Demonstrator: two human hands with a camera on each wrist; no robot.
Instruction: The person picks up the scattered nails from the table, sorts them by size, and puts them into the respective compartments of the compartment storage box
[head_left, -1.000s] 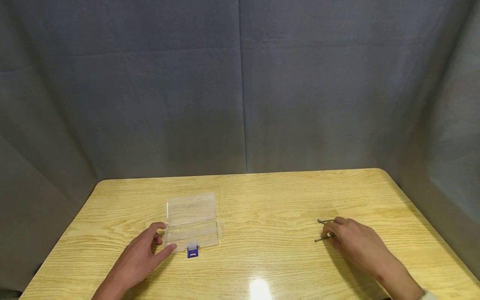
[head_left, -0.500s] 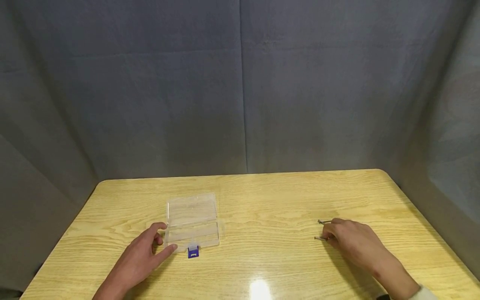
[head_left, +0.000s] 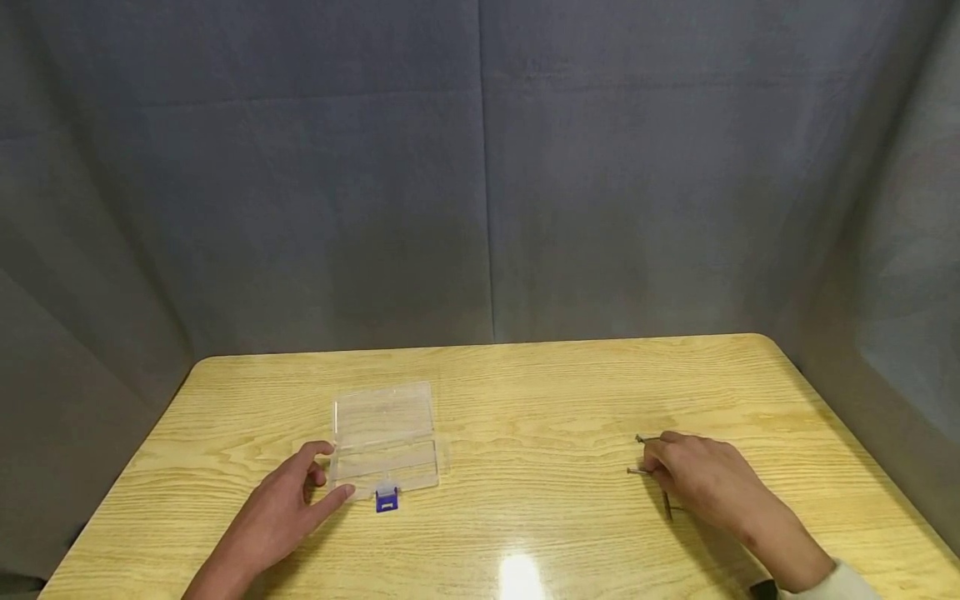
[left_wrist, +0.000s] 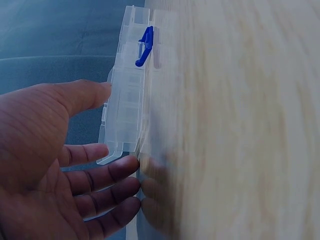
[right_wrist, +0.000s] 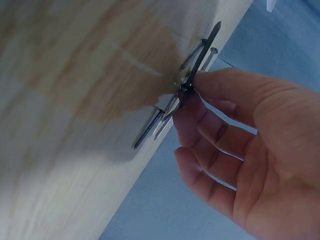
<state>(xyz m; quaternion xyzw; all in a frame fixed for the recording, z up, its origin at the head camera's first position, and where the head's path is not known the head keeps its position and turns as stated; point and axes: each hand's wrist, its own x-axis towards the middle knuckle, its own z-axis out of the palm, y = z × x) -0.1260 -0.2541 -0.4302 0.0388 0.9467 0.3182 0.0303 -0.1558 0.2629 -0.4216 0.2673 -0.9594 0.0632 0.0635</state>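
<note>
Maybe a nail [right_wrist: 192, 87] pinched by the right hand [head_left: 705, 479] gets dropped, while the clear box [head_left: 384, 442] is touched by the open left hand [head_left: 288, 508].

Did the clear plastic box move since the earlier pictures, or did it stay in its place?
No. The clear plastic box lies at the same spot on the table, its blue latch facing the near edge, with the left hand beside it as before.

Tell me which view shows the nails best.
The right wrist view: the nails fill the frame at the right hand, one pinched. The head view shows them tiny; the left wrist view shows none.
</note>
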